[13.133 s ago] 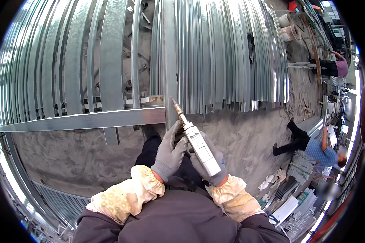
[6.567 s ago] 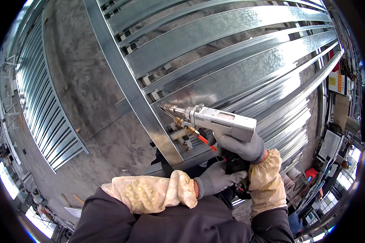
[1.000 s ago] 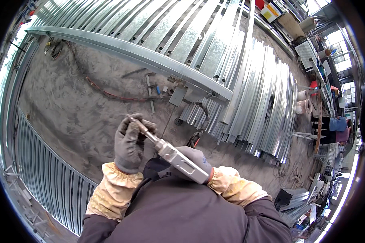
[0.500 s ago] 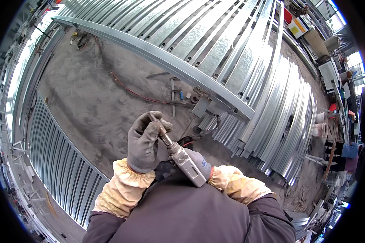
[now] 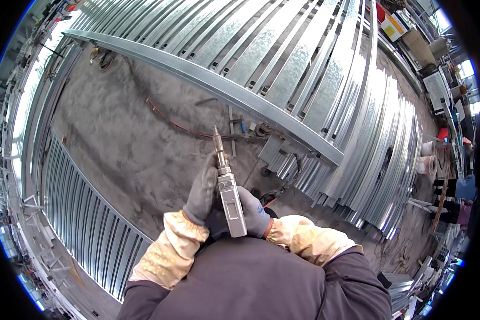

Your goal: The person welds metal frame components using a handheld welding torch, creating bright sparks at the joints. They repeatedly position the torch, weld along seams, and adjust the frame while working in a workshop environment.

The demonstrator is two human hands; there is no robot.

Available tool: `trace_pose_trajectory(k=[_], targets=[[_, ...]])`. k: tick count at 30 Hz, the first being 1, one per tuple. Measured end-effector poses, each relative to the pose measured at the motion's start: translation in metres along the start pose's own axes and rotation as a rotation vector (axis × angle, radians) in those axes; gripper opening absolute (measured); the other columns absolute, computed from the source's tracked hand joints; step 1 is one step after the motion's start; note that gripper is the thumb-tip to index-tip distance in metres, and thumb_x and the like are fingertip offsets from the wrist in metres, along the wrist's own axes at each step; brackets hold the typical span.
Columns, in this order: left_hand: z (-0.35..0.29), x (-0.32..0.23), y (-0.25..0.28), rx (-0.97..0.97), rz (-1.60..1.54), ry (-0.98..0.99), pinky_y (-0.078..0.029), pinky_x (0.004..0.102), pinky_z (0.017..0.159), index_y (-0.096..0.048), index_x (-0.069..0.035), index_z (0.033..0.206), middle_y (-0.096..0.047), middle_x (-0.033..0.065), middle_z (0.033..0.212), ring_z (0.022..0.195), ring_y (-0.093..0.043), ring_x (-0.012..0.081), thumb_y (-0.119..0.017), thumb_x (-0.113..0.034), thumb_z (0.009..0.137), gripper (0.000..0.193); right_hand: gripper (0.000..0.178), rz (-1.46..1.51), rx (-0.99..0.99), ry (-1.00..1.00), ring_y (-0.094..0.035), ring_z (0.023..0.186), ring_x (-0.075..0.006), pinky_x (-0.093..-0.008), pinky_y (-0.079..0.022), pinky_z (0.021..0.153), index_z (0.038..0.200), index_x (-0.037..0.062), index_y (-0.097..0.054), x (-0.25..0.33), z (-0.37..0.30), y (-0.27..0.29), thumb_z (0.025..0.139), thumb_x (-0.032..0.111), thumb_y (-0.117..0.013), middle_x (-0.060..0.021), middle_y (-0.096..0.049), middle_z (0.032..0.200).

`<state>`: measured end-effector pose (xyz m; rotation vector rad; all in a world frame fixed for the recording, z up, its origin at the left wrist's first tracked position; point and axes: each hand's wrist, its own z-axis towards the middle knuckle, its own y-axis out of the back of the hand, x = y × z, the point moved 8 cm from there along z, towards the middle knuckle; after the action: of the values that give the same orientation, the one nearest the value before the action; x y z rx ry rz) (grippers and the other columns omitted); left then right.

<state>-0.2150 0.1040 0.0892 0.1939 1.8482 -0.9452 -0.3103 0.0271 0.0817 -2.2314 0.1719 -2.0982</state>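
Note:
A silver handheld laser welding gun [image 5: 232,205] with a slim copper-coloured nozzle stands in front of my chest, its tip directed away from me. My right hand [image 5: 255,213], in a grey glove, is closed round it from the right, its fingers mostly hidden behind the body. On the other side my left hand [image 5: 201,192], gloved likewise, lies against the neck of the gun with its fingertips by the base of the nozzle. Part of the left fingers is hidden behind the gun. Pale cuff sleeves cover both forearms.
Beyond the grey floor [image 5: 128,144] a galvanized steel frame [image 5: 197,77] of parallel slats spans the view. Loose metal profiles [image 5: 378,154] are piled at right, and a slatted panel [image 5: 85,208] lies at left. A red hose [image 5: 170,121] crosses the floor. Another person's legs [image 5: 458,189] show at far right.
My left hand has let go of the nozzle tip and slid down to the gun's neck. The gun has swung more upright in view, leaving its nozzle tip bare.

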Motion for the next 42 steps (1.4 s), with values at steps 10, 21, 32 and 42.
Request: trace_pose_trajectory(k=[10,21,32,42], targets=[[-0.036,-0.009,0.109,0.280,0.891,-0.011,-0.039,0.0375,0.110,-0.043,-0.003,0.143,-0.049,0.0092,0.138,0.126,-0.049,0.0208,-0.072,-0.014,0.090,0.061,0.071,-0.115,-0.336,0.127,-0.060,0.108,-0.0275,-0.0374,-0.049,0.094,0.142,0.0003,-0.045,0.038,0.137,-0.090,0.080,0.009,-0.079,-0.0149,-0.060,0.119],[-0.022,-0.184,0.253,0.068,0.222,0.029,-0.057,0.0322,0.078,-0.049,0.000,0.134,-0.067,0.0119,0.105,0.089,-0.068,0.0183,-0.069,0.010,0.082,0.057,0.049,0.091,-0.252,0.203,-0.061,0.112,-0.0185,-0.0328,-0.051,0.094,0.137,-0.0015,-0.050,0.117,0.233,-0.148,0.091,0.004,-0.067,-0.0114,-0.060,0.124],[-0.046,-0.178,0.251,0.385,0.126,0.327,-0.057,0.0393,0.087,-0.059,0.003,0.126,-0.071,0.0134,0.105,0.097,-0.069,0.0218,-0.072,0.011,0.072,0.057,0.055,0.711,0.088,0.471,-0.063,0.110,-0.0239,-0.0391,-0.049,0.096,0.148,-0.0039,-0.041,0.173,0.260,-0.110,0.107,0.032,-0.046,-0.0154,-0.063,0.119],[-0.016,-0.181,0.177,0.595,0.104,0.438,-0.054,0.0419,0.095,-0.059,0.002,0.129,-0.070,0.0137,0.115,0.109,-0.067,0.0247,-0.075,0.011,0.073,0.059,0.034,0.495,-0.029,0.676,-0.061,0.111,-0.0215,-0.0354,-0.053,0.091,0.126,-0.0012,-0.062,0.228,0.227,-0.081,0.106,0.024,-0.050,-0.0156,-0.059,0.124]])
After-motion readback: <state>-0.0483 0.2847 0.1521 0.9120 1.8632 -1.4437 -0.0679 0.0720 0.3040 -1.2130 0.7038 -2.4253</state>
